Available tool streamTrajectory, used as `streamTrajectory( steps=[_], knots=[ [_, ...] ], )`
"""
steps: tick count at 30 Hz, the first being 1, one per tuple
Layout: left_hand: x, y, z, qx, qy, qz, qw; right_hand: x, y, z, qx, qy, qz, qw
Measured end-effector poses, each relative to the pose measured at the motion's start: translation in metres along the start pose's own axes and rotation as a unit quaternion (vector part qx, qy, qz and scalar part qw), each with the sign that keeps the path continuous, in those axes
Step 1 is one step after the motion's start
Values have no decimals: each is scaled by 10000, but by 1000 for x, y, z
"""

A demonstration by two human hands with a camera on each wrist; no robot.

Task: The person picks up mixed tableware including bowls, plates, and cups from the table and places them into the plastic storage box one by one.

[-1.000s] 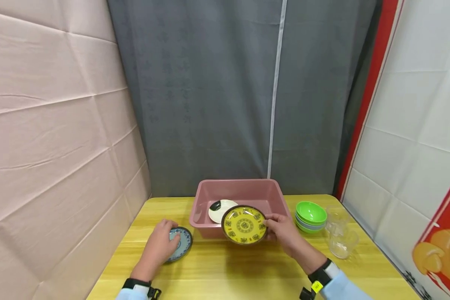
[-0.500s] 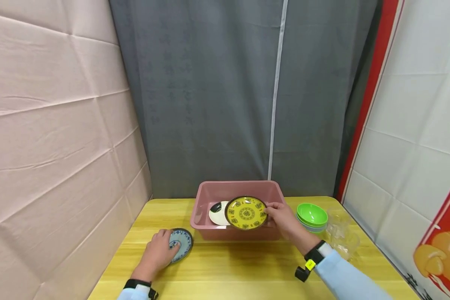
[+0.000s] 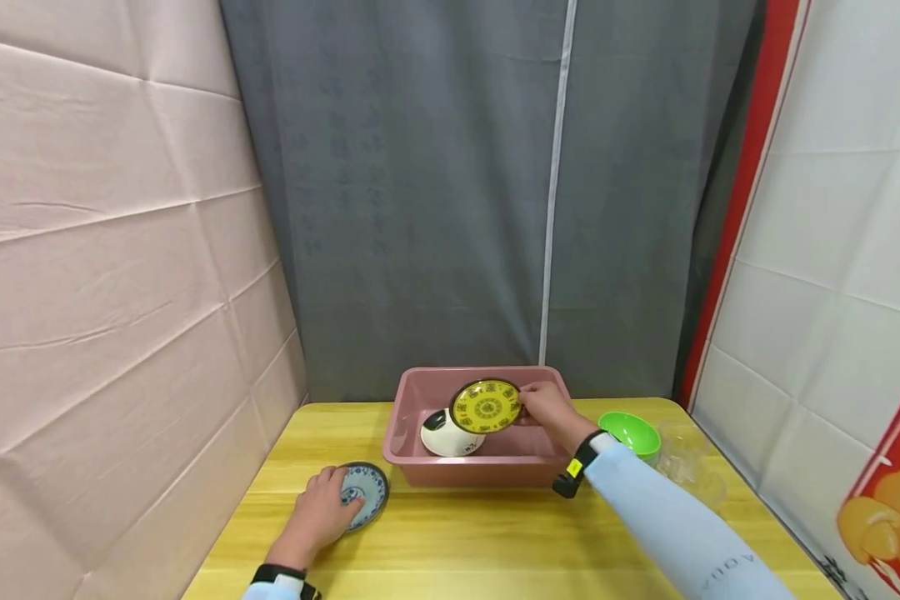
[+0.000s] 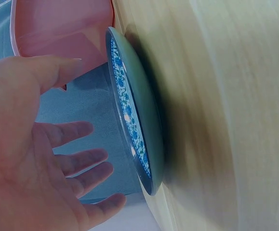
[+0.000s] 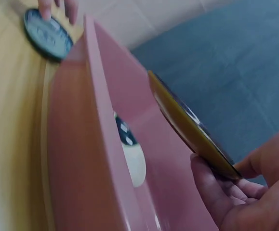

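My right hand (image 3: 546, 405) pinches the right edge of a yellow patterned plate (image 3: 487, 406) with a dark rim, holding it tilted over the pink basin (image 3: 487, 473). In the right wrist view, thumb and fingers grip the rim of the yellow plate (image 5: 192, 130). Inside the basin lies a white plate (image 3: 452, 439) with a black patch, partly hidden by the yellow one. At left, my left hand (image 3: 320, 508) hovers over a blue-and-white plate (image 3: 367, 492) on the table. In the left wrist view its fingers are spread, apart from that plate (image 4: 139, 115).
Right of the basin stands a green bowl (image 3: 630, 433), partly covered by my right sleeve (image 3: 667, 517). Beside it are clear glasses (image 3: 686, 462). The wooden table (image 3: 450, 542) ends at a grey curtain (image 3: 420, 208) behind the basin.
The right hand has carried the yellow plate forward from the basin's front edge to over its inside. The left hand has stayed by the blue-and-white plate with little movement.
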State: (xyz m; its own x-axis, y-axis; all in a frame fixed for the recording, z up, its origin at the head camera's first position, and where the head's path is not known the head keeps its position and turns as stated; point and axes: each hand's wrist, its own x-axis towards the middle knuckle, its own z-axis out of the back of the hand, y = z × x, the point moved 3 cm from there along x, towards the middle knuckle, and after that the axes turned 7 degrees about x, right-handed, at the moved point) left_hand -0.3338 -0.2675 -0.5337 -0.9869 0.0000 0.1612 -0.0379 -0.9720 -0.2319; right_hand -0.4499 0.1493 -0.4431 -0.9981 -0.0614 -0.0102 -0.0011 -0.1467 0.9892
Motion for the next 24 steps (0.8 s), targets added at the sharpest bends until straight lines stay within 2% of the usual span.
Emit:
streamTrajectory(
  steps=[4, 10, 24],
  knots=[
    [2, -1, -3, -38, 100, 103, 9999, 14, -4, -8, -272, 115, -18, 9996],
    [5, 2, -6, -104, 202, 215, 9995, 29, -12, -21, -94, 160, -225, 9996],
    [6, 0, -3, -156, 149, 192, 9996, 44, -21, -43, -24, -24, -598, 9982]
  ],
)
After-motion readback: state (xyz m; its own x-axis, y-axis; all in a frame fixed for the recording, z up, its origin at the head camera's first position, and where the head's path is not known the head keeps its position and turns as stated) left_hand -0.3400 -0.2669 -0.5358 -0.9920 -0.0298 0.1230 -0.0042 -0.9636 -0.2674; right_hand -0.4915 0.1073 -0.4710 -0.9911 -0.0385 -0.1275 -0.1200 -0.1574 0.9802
